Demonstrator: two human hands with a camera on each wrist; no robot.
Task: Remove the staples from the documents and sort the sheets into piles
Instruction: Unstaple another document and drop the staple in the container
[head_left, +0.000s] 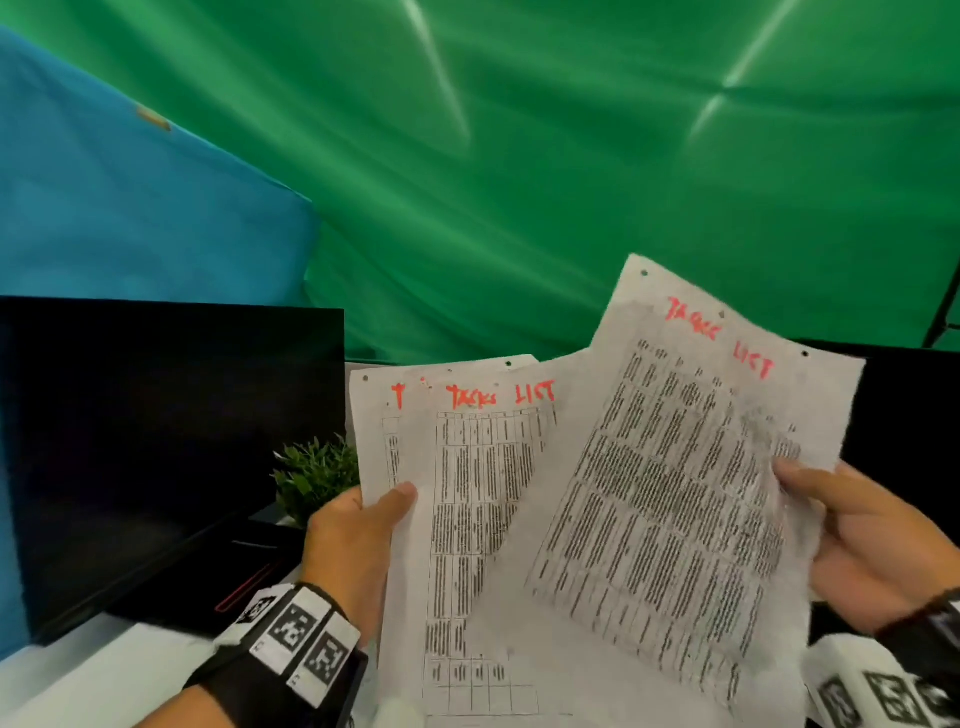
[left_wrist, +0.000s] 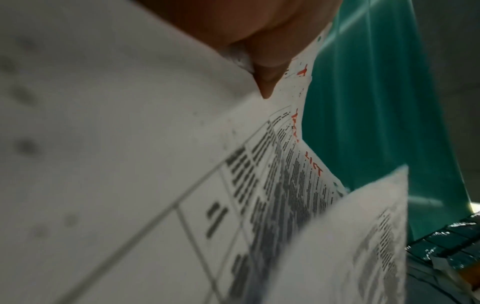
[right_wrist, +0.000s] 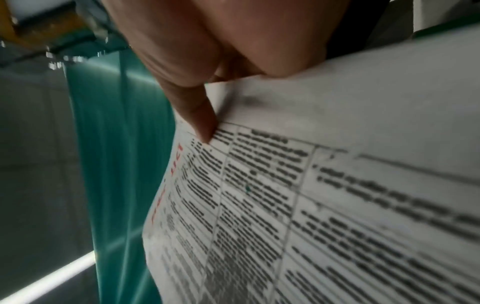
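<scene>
Both hands hold printed sheets headed "TASKS LIST" in red, up in front of me. My left hand (head_left: 363, 525) pinches the left edge of a set of sheets (head_left: 467, 519), thumb on the front; the same sheets (left_wrist: 182, 185) fill the left wrist view under the thumb (left_wrist: 267, 78). My right hand (head_left: 852, 535) pinches the right edge of a separate tilted sheet (head_left: 675, 493), which overlaps the left set. The right wrist view shows that sheet (right_wrist: 311, 205) with my thumb (right_wrist: 200, 117) pressed on it. No staple or staple remover shows.
A dark monitor (head_left: 156, 441) stands at the left, with a small green plant (head_left: 317, 473) beside it. A green backdrop (head_left: 519, 156) and a blue cloth (head_left: 104, 208) hang behind. White tabletop (head_left: 104, 675) shows at the lower left.
</scene>
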